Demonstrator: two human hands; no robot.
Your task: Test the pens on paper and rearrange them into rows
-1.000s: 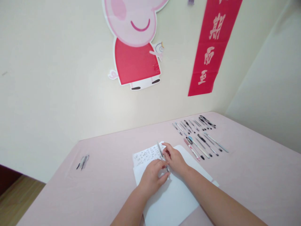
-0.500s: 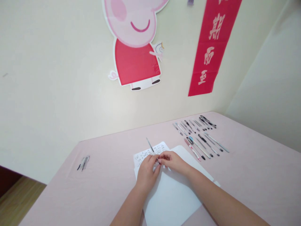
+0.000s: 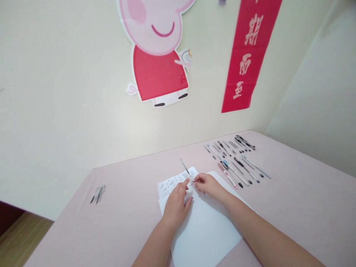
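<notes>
Watching through the head camera, I am finding the pen (image 3: 184, 166) near the centre of the frame, slanting from upper left to lower right above the written page (image 3: 169, 184). The right hand (image 3: 210, 186) is pinching it near the lower end, fingers together and clamped on it. The left hand (image 3: 175, 205) is hovering just below and to the left, its thumb and forefinger standing apart; the forefinger is pointing at the pen, and I cannot tell whether it is touching.

Under both hands, a white sheet (image 3: 205, 233) is overlapping the written page and running toward the bottom of the frame. On the pink counter (image 3: 130, 218), an upper row (image 3: 221, 147) and a lower row (image 3: 239, 171) of pens are lying right of centre, while a small bundle (image 3: 98, 194) is resting at lower left. A pig cutout (image 3: 160, 74) and a red banner (image 3: 244, 76) are hanging on the wall (image 3: 69, 104) above.
</notes>
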